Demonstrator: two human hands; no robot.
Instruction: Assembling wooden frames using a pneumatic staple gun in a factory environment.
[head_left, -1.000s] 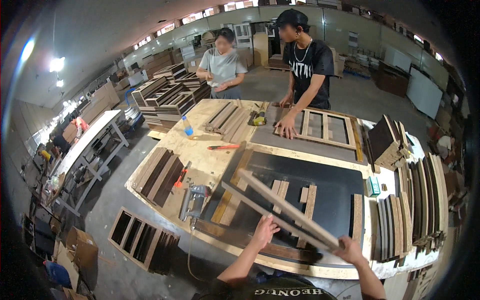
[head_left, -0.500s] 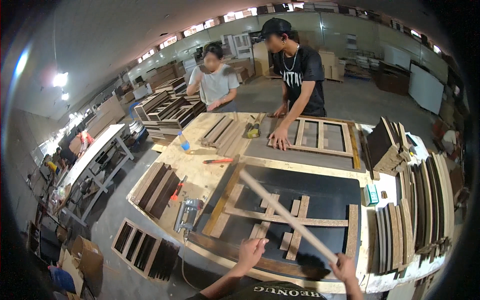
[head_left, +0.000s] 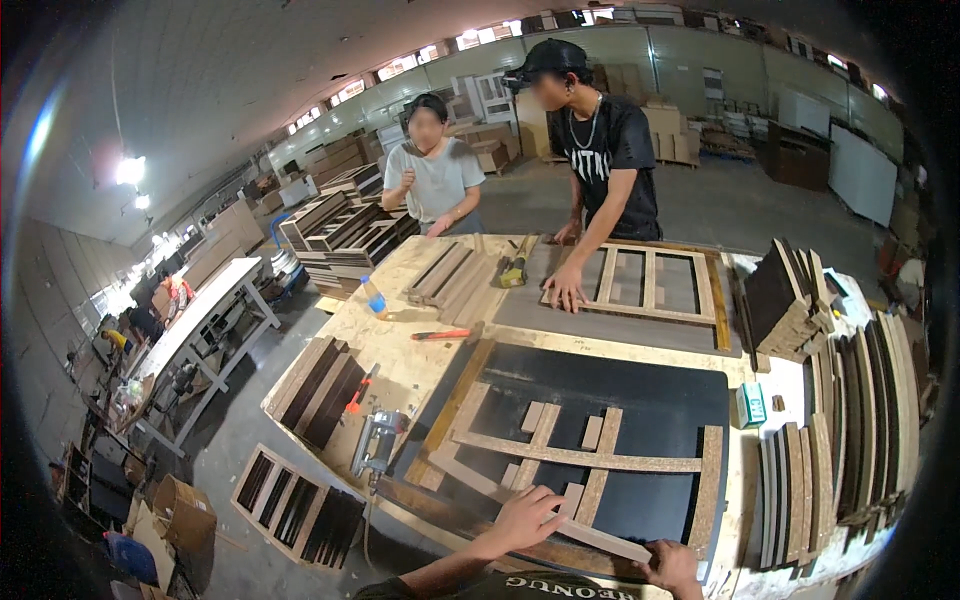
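A long pale wooden strip (head_left: 605, 541) lies slantwise along the near side of a partly laid-out wooden frame (head_left: 640, 460). My right hand (head_left: 672, 566) is closed on its right end. Farther left, my left hand (head_left: 522, 518) is curled over the middle of the same strip, its fingertips beside a small wood block (head_left: 572, 500). The frame has a long crossbar, two short crosspieces and several small blocks, all on a dark panel (head_left: 560, 375). A brown guide rail (head_left: 455, 405) borders the panel's left side.
A nail gun (head_left: 379, 440) with a hose lies left of the panel, near an orange-handled tool (head_left: 360, 392). Stacked strips (head_left: 800, 470) line the right edge. Across the table, a person in black (head_left: 610, 150) touches another frame (head_left: 650, 285); a person in grey (head_left: 435, 180) stands beside.
The strip has come down from a raised slant across the frame to its near side. My left hand has moved onto it; my right hand has lowered with its end.
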